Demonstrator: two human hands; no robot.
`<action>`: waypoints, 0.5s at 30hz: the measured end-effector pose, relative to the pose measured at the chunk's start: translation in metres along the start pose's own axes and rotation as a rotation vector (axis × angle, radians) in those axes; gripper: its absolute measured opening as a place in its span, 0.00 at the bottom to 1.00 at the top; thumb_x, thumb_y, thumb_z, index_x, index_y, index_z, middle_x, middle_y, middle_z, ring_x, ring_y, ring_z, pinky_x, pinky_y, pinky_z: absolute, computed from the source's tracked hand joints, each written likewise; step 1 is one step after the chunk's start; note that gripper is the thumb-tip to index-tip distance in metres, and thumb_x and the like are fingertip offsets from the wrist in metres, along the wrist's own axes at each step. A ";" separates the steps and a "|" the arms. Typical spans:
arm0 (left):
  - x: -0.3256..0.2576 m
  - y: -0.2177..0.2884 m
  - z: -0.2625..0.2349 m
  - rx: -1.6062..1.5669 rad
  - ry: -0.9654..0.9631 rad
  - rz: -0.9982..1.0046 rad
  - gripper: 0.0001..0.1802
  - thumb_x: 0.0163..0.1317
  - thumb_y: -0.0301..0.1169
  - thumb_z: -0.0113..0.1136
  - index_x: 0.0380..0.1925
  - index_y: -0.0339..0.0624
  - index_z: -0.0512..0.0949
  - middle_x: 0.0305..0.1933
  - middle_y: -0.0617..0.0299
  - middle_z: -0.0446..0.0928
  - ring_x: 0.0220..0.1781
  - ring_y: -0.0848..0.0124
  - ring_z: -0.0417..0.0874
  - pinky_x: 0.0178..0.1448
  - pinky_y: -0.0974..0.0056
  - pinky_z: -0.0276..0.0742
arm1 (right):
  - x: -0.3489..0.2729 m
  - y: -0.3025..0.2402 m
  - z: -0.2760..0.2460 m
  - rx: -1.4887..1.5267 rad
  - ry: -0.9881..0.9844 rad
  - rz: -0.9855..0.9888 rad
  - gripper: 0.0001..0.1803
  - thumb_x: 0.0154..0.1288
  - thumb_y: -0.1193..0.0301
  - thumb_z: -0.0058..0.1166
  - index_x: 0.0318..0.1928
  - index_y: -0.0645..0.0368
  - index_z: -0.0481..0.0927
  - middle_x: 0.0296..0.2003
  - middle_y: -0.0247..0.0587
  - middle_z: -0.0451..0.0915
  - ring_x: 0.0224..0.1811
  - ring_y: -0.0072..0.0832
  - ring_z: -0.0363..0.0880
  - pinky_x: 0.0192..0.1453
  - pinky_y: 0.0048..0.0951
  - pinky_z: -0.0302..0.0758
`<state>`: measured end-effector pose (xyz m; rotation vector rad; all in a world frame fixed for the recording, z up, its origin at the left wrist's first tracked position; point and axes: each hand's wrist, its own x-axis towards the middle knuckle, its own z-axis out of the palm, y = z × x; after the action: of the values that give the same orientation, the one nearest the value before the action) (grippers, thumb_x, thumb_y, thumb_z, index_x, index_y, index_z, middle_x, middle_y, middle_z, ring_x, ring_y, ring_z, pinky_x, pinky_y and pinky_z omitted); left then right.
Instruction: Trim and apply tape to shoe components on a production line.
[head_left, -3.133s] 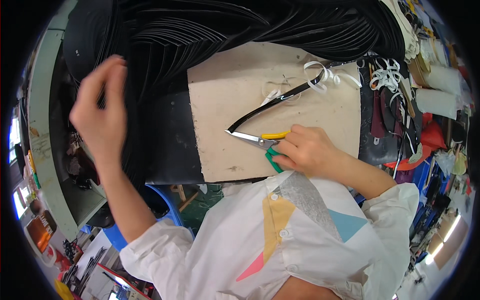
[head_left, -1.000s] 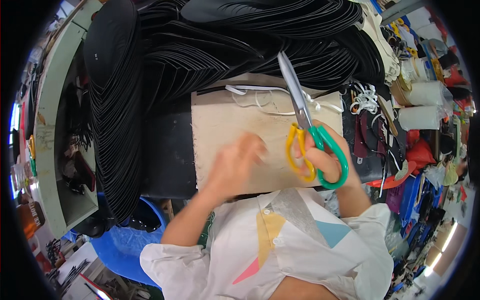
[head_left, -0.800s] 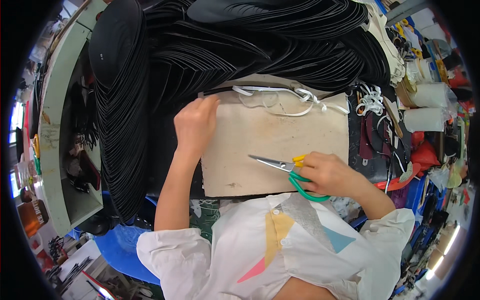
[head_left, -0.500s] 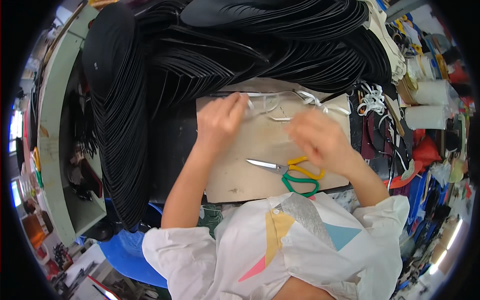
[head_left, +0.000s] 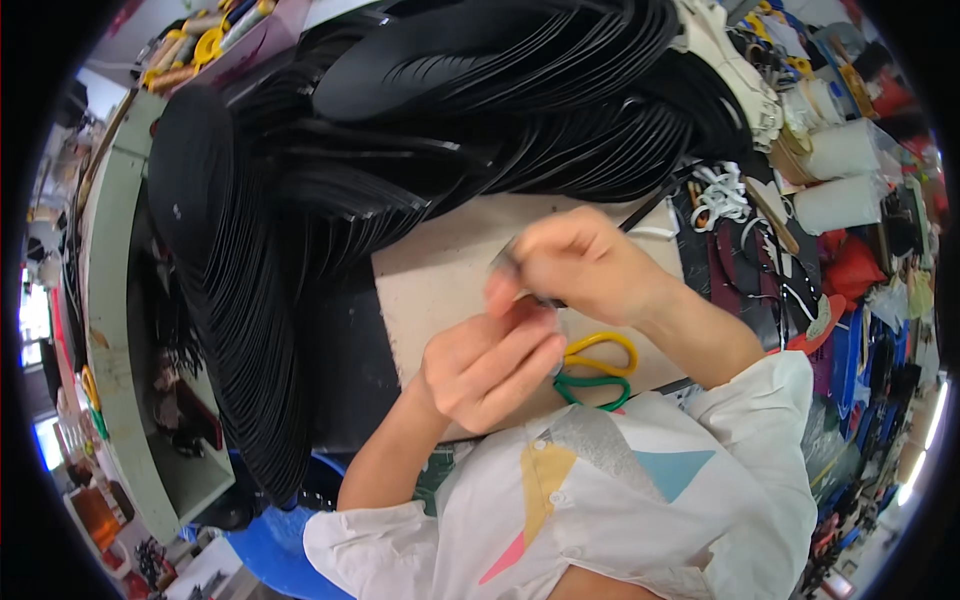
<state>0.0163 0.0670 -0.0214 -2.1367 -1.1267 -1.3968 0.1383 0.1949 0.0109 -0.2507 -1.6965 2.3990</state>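
Note:
Over the beige board [head_left: 430, 270], my two hands are close together, fingers curled and blurred by motion. My right hand [head_left: 595, 265] is above and to the right, with its fingertips bent in toward the left. Just below it, my left hand [head_left: 490, 365] is closed, its fingers folded over. Between and beside the fingertips shows a small dark greyish thing [head_left: 506, 258], too smeared to name. Under my left hand lie scissors with one yellow handle [head_left: 605, 345] and one green; the hand hides their blades.
Big bundles of black strips [head_left: 400, 150] fill the far and left sides. Right of the board lie a tangle of white ribbon [head_left: 722, 190] and maroon strips [head_left: 722, 265]. A grey-green open cabinet [head_left: 110, 320] stands left, and plastic-wrapped rolls [head_left: 840, 205] lie right.
Both hands have come together toward the middle and nearer my body, away from the board's far edge. Most of the white ribbon there is out of sight. The view has shifted somewhat.

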 end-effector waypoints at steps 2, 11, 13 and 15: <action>0.010 0.005 0.008 -0.054 -0.076 0.016 0.11 0.42 0.23 0.63 0.29 0.34 0.80 0.36 0.54 0.80 0.32 0.62 0.82 0.33 0.67 0.80 | -0.011 -0.016 -0.007 0.472 0.185 -0.356 0.07 0.65 0.68 0.49 0.36 0.59 0.71 0.25 0.34 0.71 0.27 0.26 0.71 0.33 0.27 0.71; 0.120 -0.114 0.045 -0.003 0.009 -0.597 0.13 0.56 0.30 0.62 0.38 0.31 0.79 0.36 0.50 0.80 0.34 0.64 0.82 0.41 0.67 0.76 | -0.131 -0.177 -0.062 0.478 0.237 -1.109 0.20 0.48 0.85 0.63 0.38 0.64 0.66 0.31 0.33 0.64 0.35 0.23 0.62 0.40 0.23 0.64; 0.123 -0.159 0.054 0.107 -0.300 -0.621 0.18 0.58 0.37 0.59 0.39 0.30 0.78 0.33 0.50 0.81 0.36 0.68 0.81 0.44 0.68 0.74 | -0.122 -0.171 -0.062 0.374 0.194 -1.041 0.21 0.49 0.81 0.64 0.40 0.63 0.67 0.32 0.32 0.64 0.35 0.23 0.62 0.39 0.23 0.63; 0.126 -0.174 0.063 -0.112 -0.577 -0.801 0.19 0.57 0.39 0.59 0.37 0.31 0.79 0.32 0.46 0.80 0.35 0.62 0.81 0.43 0.65 0.74 | -0.111 -0.159 -0.060 0.295 0.225 -0.957 0.19 0.55 0.73 0.63 0.43 0.62 0.68 0.32 0.32 0.63 0.34 0.22 0.61 0.38 0.23 0.63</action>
<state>-0.0552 0.2708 0.0392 -2.3478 -2.3658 -1.1200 0.2701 0.2732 0.1441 0.2739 -0.9869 1.7517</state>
